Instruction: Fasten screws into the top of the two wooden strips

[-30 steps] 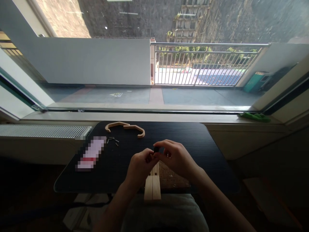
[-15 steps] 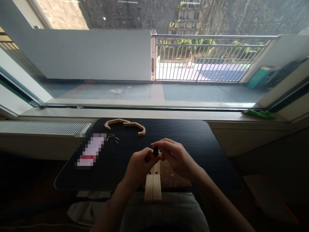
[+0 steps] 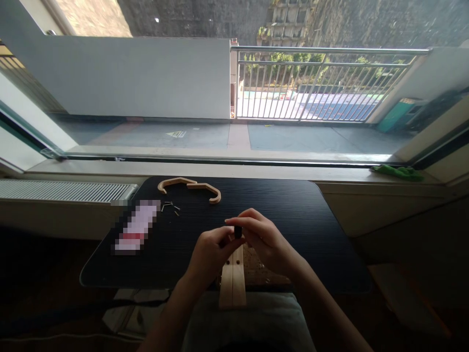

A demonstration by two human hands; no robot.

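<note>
My left hand (image 3: pixel 211 253) is curled round the far end of two pale wooden strips (image 3: pixel 233 286) that lie side by side, running from my lap onto the black table (image 3: pixel 293 210). My right hand (image 3: pixel 262 238) pinches a small black part (image 3: pixel 238 231) right at the strips' far end, thumb and fingers closed on it. Both hands touch each other there. A wooden board with a speckled surface (image 3: pixel 262 271) lies under the strips, partly hidden by my right hand.
Two curved wooden pieces (image 3: pixel 190 187) lie at the table's far edge, several small dark screws (image 3: pixel 170 207) beside them. A blurred pink-white packet (image 3: pixel 135 228) lies at the left. Behind the table are a radiator (image 3: pixel 66 190), a window sill and a green cloth (image 3: pixel 397 171).
The view has tilted slightly down. My hands stay together at the strips' end; the right fingers have shifted over the black part, which sits a little lower against the wood.
</note>
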